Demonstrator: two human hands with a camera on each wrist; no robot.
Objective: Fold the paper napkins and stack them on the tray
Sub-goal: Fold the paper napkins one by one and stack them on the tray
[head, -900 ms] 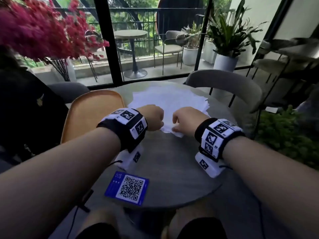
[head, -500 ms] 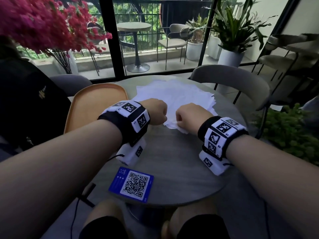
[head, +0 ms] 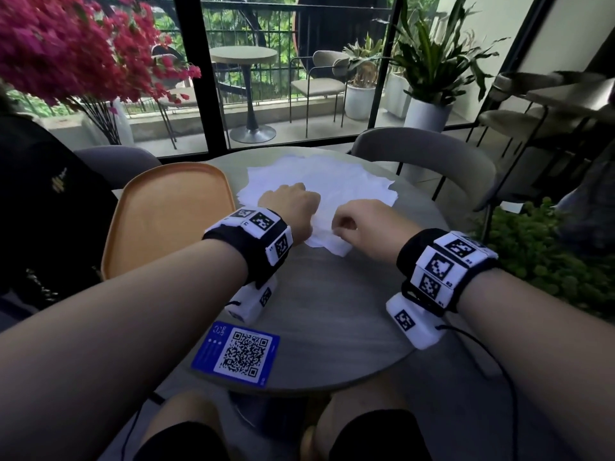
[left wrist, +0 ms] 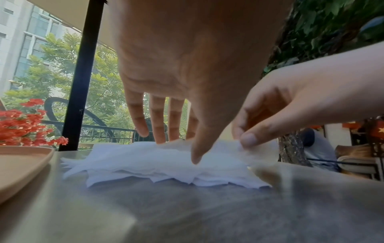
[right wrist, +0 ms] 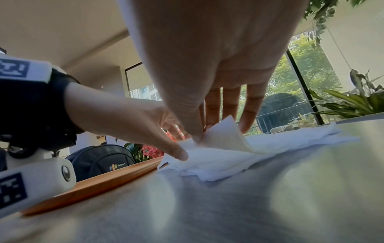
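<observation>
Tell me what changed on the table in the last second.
The left hand slid forward onto the napkin pile, fingers extended. The right hand has pinched and lifted one napkin's near corner. The tray and QR card stayed put.

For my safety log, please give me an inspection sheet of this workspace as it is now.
Surface: round grey table, bare at the near side.
Job's things: loose pile of white napkins on the table, none visibly folded; orange tray left of the pile, nothing on it.
Clutter: blue QR card at the near table edge.
Grippers: left hand presses the pile with straight fingers; right hand pinches up a corner of the top napkin.
Cables: thin black cable from the right wrist unit.
Surroundings: chair, red flowers, black bag.
</observation>
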